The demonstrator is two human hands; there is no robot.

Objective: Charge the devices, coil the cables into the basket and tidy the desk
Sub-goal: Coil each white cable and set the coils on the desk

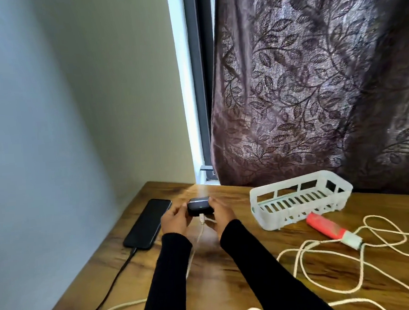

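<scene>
Both hands hold a small earbud case at the far left of the wood-grain counter [232,275].

Head view: the left hand [173,220] and right hand [221,214] curl round the glossy black rounded earbud case [199,206], a white cable [201,231] plugged into its near side. Just left lies a flat black phone [146,224] with a black cable [110,282]. To the right stands a white slotted plastic basket [297,200], a red power bank [325,226] touching its front, with loose braided white cables [368,259] beside it.
</scene>
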